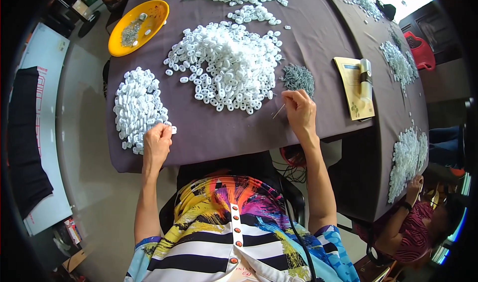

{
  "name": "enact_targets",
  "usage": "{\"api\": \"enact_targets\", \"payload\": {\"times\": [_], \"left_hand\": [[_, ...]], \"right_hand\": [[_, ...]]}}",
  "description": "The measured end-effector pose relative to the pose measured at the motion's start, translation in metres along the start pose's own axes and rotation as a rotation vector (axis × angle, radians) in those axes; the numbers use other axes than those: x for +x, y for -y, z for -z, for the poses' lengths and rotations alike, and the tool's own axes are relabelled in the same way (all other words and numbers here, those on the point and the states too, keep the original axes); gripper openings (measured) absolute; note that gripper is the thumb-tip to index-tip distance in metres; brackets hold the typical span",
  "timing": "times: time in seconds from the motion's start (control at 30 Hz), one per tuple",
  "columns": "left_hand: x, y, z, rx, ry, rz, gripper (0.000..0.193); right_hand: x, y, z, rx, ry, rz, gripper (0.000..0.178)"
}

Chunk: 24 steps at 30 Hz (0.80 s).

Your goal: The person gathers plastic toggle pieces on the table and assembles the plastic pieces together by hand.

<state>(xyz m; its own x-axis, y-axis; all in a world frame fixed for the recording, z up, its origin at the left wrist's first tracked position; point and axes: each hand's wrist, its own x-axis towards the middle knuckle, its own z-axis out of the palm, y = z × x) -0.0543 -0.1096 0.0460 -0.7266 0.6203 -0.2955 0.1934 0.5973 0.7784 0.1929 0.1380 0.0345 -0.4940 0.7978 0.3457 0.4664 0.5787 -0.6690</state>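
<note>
Grip closed, the right hand [299, 111] pinched a thin pin [278, 111] beside the big white-clip heap [226, 65]; the left hand [158, 141] pinched a clip at the smaller finished-looking pile [138, 107], much seemingly left.

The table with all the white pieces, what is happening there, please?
A person sits at a table covered with a dark cloth. The left hand rests at the edge of a smaller heap of white plastic pieces, pinching one. The right hand holds a thin stick beside a little grey pile. A big white heap lies in the middle and a yellow dish at the far left. Another person works at the right.
</note>
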Motion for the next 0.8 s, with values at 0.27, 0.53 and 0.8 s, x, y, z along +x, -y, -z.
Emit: {"api": "enact_targets", "payload": {"times": [0.27, 0.53, 0.8], "left_hand": [[0.004, 0.009, -0.002, 0.352, -0.293, -0.327, 0.022], [0.005, -0.028, -0.015, 0.181, -0.303, -0.413, 0.011], [0.085, -0.043, -0.047, 0.215, -0.351, -0.566, 0.005]], "right_hand": [[0.014, 0.011, -0.012, -0.231, 0.097, 0.071, 0.007], [0.016, 0.006, -0.014, -0.215, 0.158, 0.141, 0.002], [0.008, 0.001, -0.020, -0.139, 0.043, 0.170, 0.006]]}}
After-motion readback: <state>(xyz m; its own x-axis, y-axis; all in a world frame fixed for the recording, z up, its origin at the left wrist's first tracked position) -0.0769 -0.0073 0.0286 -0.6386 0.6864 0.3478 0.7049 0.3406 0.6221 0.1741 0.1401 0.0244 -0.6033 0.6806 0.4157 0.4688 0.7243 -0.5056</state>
